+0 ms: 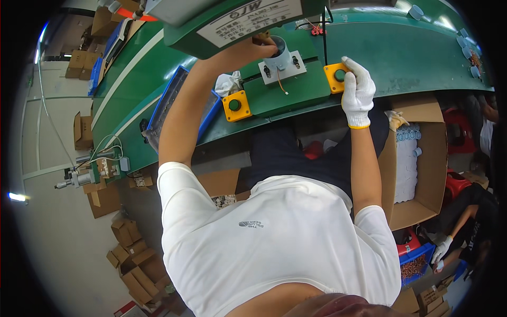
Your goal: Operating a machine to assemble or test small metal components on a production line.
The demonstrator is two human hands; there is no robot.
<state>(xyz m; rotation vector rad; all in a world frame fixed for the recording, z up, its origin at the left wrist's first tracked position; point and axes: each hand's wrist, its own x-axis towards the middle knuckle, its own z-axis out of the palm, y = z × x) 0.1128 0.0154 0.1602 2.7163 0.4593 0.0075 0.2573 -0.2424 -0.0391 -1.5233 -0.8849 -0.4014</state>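
Observation:
My bare left hand (254,50) reaches under the green press head (185,39), with bent fingertips at the mouth of a grey cylindrical cup (283,59). What those fingers pinch, if anything, is hidden. The cup stands on a bolted metal plate (271,78), and a thin brown wire (282,84) hangs out in front of it. My right hand (360,89), in a white knit glove, rests against the right yellow button box (331,85) with its fingers stretched upward beside the green button. Another yellow button box (242,114) with a green button sits to the left.
A crumpled white cloth (227,83) lies by the left button box. Beside it is a blue-rimmed tray (170,108). An open carton (430,193) with stacked grey cups stands at my right. Loose cups (416,12) sit on the green bench. A co-worker's gloved hand (441,250) is at the lower right.

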